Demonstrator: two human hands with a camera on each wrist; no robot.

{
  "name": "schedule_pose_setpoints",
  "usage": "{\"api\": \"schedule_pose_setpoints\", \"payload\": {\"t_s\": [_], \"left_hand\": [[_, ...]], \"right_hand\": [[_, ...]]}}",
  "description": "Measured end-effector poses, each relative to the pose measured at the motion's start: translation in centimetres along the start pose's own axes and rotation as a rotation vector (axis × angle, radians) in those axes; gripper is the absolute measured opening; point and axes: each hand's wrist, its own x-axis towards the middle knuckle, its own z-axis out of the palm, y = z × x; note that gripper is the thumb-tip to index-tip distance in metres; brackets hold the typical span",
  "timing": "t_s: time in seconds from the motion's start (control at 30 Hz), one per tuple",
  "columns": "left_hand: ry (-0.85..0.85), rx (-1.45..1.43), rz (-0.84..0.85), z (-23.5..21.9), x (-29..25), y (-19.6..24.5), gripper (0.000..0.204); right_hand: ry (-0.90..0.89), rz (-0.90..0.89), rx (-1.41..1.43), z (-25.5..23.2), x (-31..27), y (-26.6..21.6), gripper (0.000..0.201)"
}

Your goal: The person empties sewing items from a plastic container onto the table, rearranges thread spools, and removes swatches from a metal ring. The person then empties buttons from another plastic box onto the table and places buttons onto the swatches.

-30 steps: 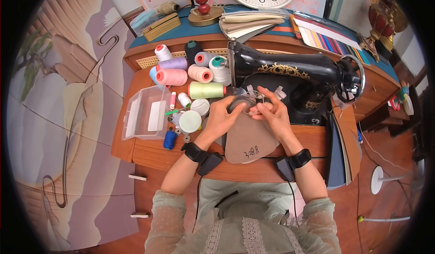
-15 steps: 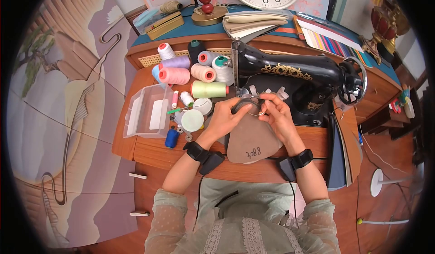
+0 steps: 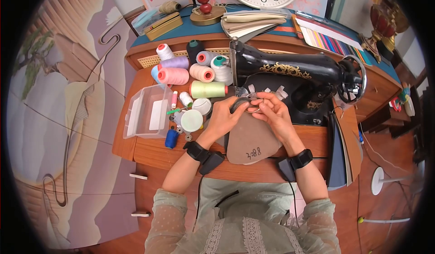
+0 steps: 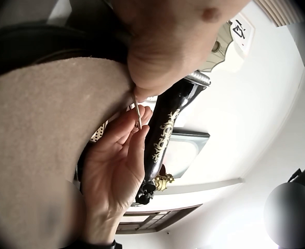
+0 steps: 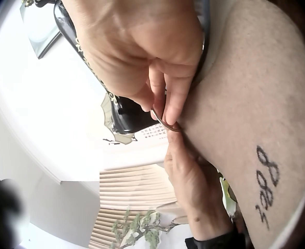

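A bundle of leather-like swatches lies in front of the sewing machine (image 3: 276,65), its brown top sheet (image 3: 253,140) marked with handwritten digits. My left hand (image 3: 223,119) grips the bundle's dark gathered end, thumb on top. A thin metal ring (image 5: 164,122) joins the swatches there. My right hand (image 3: 277,119) pinches this ring between thumb and fingers, close to the left thumb. In the left wrist view the ring (image 4: 138,111) appears edge-on, bridging the two hands' fingertips. Fingers hide part of the ring in the head view.
Several thread cones, including a pale green one (image 3: 208,90), lie left of the machine. A clear plastic box (image 3: 147,113), a round pale-green lid (image 3: 191,120) and a blue spool (image 3: 171,138) are nearby. More swatches (image 3: 340,149) hang at the table's right.
The right fingers have shifted over the ring, which now shows less in the head view than half a second ago. The left hand still holds the swatches at nearly the same place.
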Motion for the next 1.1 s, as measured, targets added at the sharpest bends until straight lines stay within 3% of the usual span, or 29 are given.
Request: {"api": "schedule_pose_setpoints", "payload": {"t_s": [0.3, 0.63, 0.73, 0.8, 0.93, 1.03, 1.1], "left_hand": [[0.0, 0.002, 0.017, 0.2, 0.0, -0.3, 0.024], [0.032, 0.031, 0.004, -0.3, 0.2, -0.5, 0.027], [-0.009, -0.032, -0.06, -1.9, 0.5, -0.4, 0.029], [-0.217, -0.029, -0.159, -3.2, 0.7, -0.5, 0.031], [-0.362, 0.027, -0.18, -3.9, 0.7, -1.8, 0.032], [-0.234, 0.108, -0.071, -2.7, 0.6, -1.7, 0.028], [0.098, 0.33, 0.439, -2.3, 1.2, -1.8, 0.024]], "right_hand": [[0.087, -0.008, -0.021, -0.6, -0.1, -0.1, 0.036], [0.04, -0.01, 0.08, -0.4, -0.1, -0.4, 0.034], [0.044, -0.041, 0.072, -0.9, -0.1, -0.6, 0.033], [0.045, -0.051, 0.061, -0.9, -0.1, -0.6, 0.033], [0.039, -0.033, 0.051, -0.7, -0.1, -0.4, 0.035], [0.036, -0.016, 0.027, -0.4, -0.1, -0.4, 0.037], [0.039, -0.008, 0.012, -0.4, -0.2, -0.5, 0.038]]}}
